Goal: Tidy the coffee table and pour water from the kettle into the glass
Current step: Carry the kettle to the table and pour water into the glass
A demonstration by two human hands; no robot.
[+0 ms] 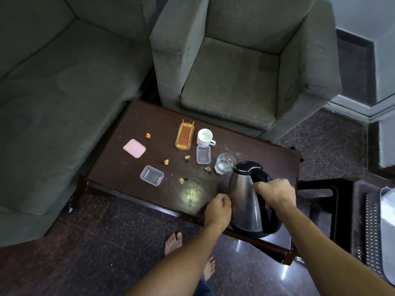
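Observation:
A steel kettle (245,199) with a black lid and handle stands at the near right of the dark coffee table (128,167). My right hand (275,194) grips its handle. My left hand (218,210) is curled, knuckles against the kettle's left side, and holds nothing that I can see. The kettle's spout points at a clear glass (224,163) just beyond it, with water in it. Several orange sweets (166,161) lie scattered across the table.
On the table are a white mug (204,136), two clear tubs (203,154) (152,175), a pink lid (134,148) and an orange tray (184,135). A grey sofa (53,92) and armchair (235,71) border it. A dark stool (320,199) stands at the right.

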